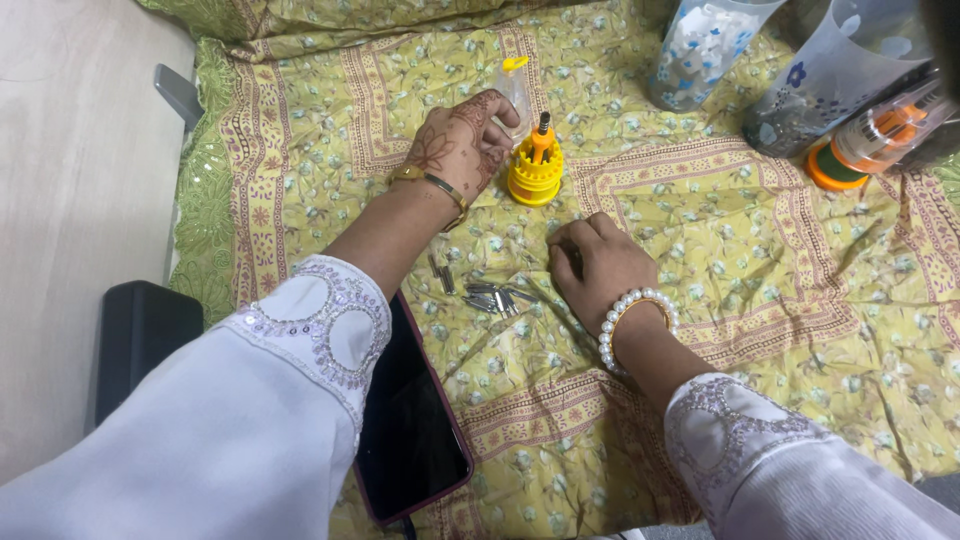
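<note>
My left hand (458,142), patterned with henna and wearing a gold bangle, reaches forward and grips a clear plastic cap with a yellow tip (515,88). Right beside it stands a round yellow bit holder (535,172) with an orange-and-black screwdriver handle upright in its middle. My right hand (598,262), with a pearl bracelet at the wrist, rests knuckles-up on the yellow floral cloth (700,220), fingers curled down against the fabric. Several loose metal screwdriver bits (490,297) lie on the cloth just left of it. Whether its fingers pinch a bit is hidden.
A dark phone in a maroon case (410,420) lies under my left forearm. Two patterned plastic tumblers (700,45) (830,75) and a clear case with orange parts (880,135) sit at the back right. A black object (140,335) stands left, off the cloth.
</note>
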